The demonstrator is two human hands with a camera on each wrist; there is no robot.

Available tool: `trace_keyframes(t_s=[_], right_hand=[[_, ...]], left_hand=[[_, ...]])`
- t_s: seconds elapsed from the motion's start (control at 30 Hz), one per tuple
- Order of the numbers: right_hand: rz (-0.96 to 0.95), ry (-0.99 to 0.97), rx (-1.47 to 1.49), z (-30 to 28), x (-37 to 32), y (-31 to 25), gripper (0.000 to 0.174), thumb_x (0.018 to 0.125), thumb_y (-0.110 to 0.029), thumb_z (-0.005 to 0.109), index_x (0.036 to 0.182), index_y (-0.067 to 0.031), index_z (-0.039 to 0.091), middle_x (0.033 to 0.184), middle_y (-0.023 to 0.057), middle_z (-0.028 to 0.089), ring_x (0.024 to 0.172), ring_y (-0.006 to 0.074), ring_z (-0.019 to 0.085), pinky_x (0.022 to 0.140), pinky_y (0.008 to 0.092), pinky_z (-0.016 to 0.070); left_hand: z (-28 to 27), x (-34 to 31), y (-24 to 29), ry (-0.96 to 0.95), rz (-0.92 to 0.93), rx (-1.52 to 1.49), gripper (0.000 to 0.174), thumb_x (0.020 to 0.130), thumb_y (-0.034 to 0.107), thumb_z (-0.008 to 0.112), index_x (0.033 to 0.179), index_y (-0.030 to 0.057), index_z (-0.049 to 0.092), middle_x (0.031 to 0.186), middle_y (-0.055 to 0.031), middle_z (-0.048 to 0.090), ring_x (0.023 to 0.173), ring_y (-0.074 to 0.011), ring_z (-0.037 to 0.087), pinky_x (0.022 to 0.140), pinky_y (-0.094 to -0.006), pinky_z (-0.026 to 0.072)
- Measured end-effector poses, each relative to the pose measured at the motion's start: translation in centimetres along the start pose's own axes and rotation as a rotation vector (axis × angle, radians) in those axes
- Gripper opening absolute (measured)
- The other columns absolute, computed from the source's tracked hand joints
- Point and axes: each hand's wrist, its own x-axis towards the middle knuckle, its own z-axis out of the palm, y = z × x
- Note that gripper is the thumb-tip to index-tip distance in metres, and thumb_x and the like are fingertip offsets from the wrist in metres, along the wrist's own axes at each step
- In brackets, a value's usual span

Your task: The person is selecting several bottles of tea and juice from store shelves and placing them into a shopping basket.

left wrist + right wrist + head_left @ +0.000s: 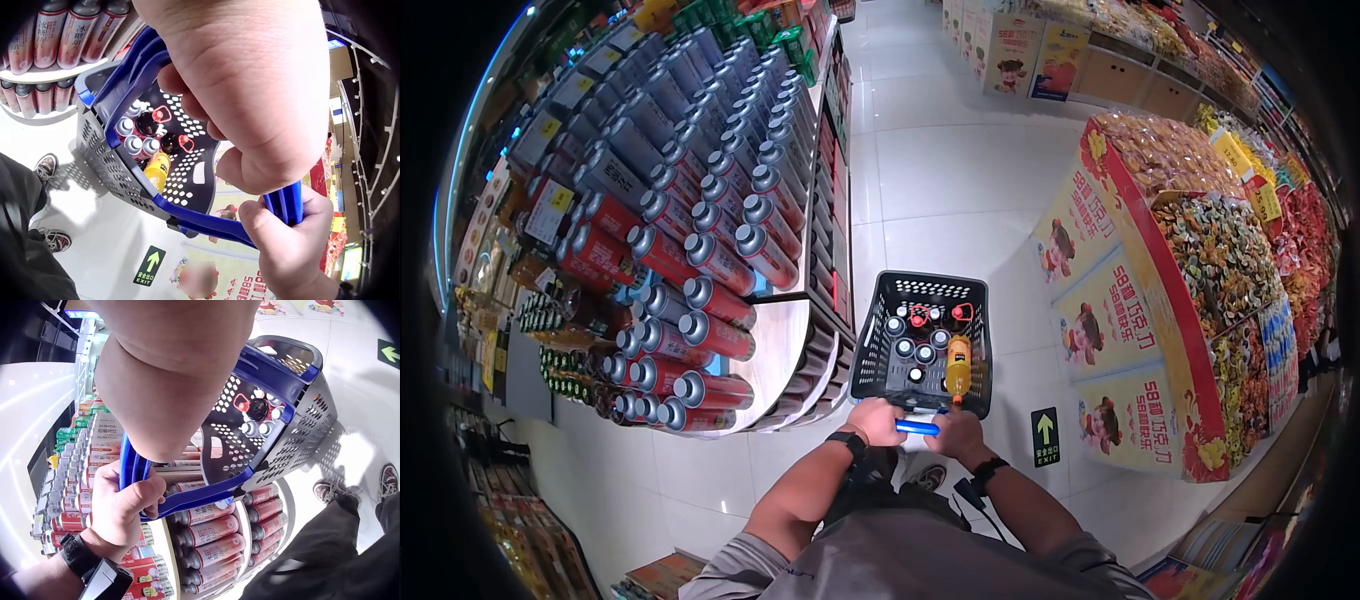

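Note:
A dark grey perforated shopping basket [864, 378] hangs in front of the person by its blue handle [916, 427]. The left hand [877, 421] grips one end of that handle, and the right hand [959, 438] grips the other, a short way apart. Inside the basket lie several silver-capped bottles or cans, a yellow-orange bottle [958, 368] leaning at the right, and dark bottles with red ring handles [162, 114] on their caps. In the right wrist view the left hand [128, 503] wraps the blue bar, with the right forearm and hand looming close above.
On the left stands a rounded shelf display [785, 330] stacked with red and silver cans [765, 255]. To the right is a candy bin [1155, 350] with red trim and printed panels. A green exit sign [1046, 437] marks the pale tiled floor [940, 170] of the aisle.

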Motion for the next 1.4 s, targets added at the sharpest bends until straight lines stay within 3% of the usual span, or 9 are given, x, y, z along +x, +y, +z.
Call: trace_keyframes(t_s=[0.07, 0.3, 0.37, 0.4, 0.53, 0.6, 1.0, 1.33, 1.4], right_hand=[[0.025, -0.066, -0.051, -0.2, 1.0, 0.7, 0.026, 0.068, -0.037, 0.073, 0.068, -0.0115, 0.066, 0.062, 0.0084, 0.066, 0.057, 0.0279, 0.065, 0.066, 0.041, 0.0529], [-0.022, 0.011, 0.043, -1.3, 6.1, 3.7, 0.024, 0.066, -0.035, 0.073, 0.062, -0.0125, 0.065, 0.06, 0.0084, 0.064, 0.057, 0.0297, 0.064, 0.058, 0.0418, 0.0523], [-0.021, 0.027, 0.038, -1.8, 7.4, 4.2, 0.024, 0.063, -0.034, 0.073, 0.06, -0.0129, 0.064, 0.059, 0.0086, 0.062, 0.057, 0.0305, 0.064, 0.057, 0.0423, 0.052], [-0.005, 0.011, 0.027, -1.7, 7.9, 4.4, 0.023, 0.064, -0.034, 0.073, 0.059, -0.0129, 0.063, 0.059, 0.0087, 0.062, 0.057, 0.0302, 0.064, 0.057, 0.0422, 0.0522], [-0.019, 0.005, 0.008, -2.3, 10.6, 5.9, 0.023, 0.064, -0.031, 0.073, 0.057, -0.0133, 0.061, 0.058, 0.0083, 0.062, 0.056, 0.0296, 0.064, 0.056, 0.0411, 0.0526], [-0.023, 0.0, 0.003, -2.5, 11.9, 6.4, 0.022, 0.065, -0.031, 0.073, 0.057, -0.0134, 0.061, 0.058, 0.008, 0.062, 0.056, 0.0296, 0.064, 0.055, 0.0408, 0.0526], [-0.015, -0.131, -0.04, -2.4, 17.8, 8.3, 0.022, 0.063, -0.029, 0.073, 0.058, -0.0138, 0.059, 0.06, 0.0098, 0.062, 0.058, 0.0327, 0.064, 0.058, 0.0425, 0.0531], [-0.059, -0.23, -0.018, -2.6, 20.0, 9.3, 0.021, 0.066, -0.03, 0.069, 0.059, -0.0133, 0.059, 0.059, 0.0093, 0.062, 0.057, 0.0331, 0.064, 0.057, 0.0439, 0.053], [-0.021, -0.313, -0.008, -2.9, 20.3, 9.4, 0.021, 0.067, -0.032, 0.07, 0.064, -0.0129, 0.061, 0.064, 0.0101, 0.064, 0.063, 0.0332, 0.065, 0.061, 0.0436, 0.0535]], left_hand=[[-0.2, 1.0, -0.2, 0.0, 0.0, 0.011, 0.027, 0.061, 0.038, 0.069, 0.069, 0.0127, 0.071, 0.062, -0.0163, 0.064, 0.062, -0.0383, 0.065, 0.062, -0.0473, 0.0538], [-2.2, 5.5, -1.4, 0.06, 0.001, -0.062, 0.026, 0.063, 0.038, 0.069, 0.068, 0.0123, 0.072, 0.063, -0.0159, 0.065, 0.063, -0.0383, 0.065, 0.062, -0.0475, 0.0539], [-2.7, 6.4, -2.0, 0.037, -0.002, -0.058, 0.026, 0.064, 0.038, 0.069, 0.069, 0.0126, 0.072, 0.064, -0.0158, 0.065, 0.063, -0.0384, 0.065, 0.063, -0.0479, 0.054], [-3.2, 7.0, -2.0, -0.051, -0.027, -0.028, 0.027, 0.065, 0.035, 0.068, 0.075, 0.0105, 0.074, 0.069, -0.0169, 0.068, 0.069, -0.0383, 0.067, 0.07, -0.0461, 0.0554], [-4.6, 9.2, -2.6, 0.02, -0.005, -0.104, 0.027, 0.067, 0.035, 0.068, 0.075, 0.0096, 0.074, 0.073, -0.0175, 0.069, 0.073, -0.0368, 0.068, 0.071, -0.0457, 0.0552], [-4.9, 10.3, -3.1, -0.041, -0.071, -0.102, 0.027, 0.068, 0.035, 0.067, 0.077, 0.0098, 0.074, 0.074, -0.017, 0.069, 0.073, -0.036, 0.068, 0.071, -0.0455, 0.0551], [-5.7, 14.4, -7.5, -0.044, 0.011, -0.197, 0.029, 0.069, 0.037, 0.067, 0.078, 0.0095, 0.073, 0.072, -0.0145, 0.068, 0.07, -0.0354, 0.067, 0.068, -0.0465, 0.0541], [-7.4, 15.1, -8.0, -0.049, 0.025, -0.261, 0.028, 0.071, 0.033, 0.067, 0.078, 0.007, 0.072, 0.076, -0.0163, 0.069, 0.075, -0.0351, 0.068, 0.071, -0.0454, 0.0547], [-7.7, 15.3, -8.1, -0.067, 0.015, -0.242, 0.028, 0.071, 0.034, 0.067, 0.078, 0.0072, 0.072, 0.076, -0.0162, 0.069, 0.075, -0.035, 0.068, 0.072, -0.0455, 0.0546]])
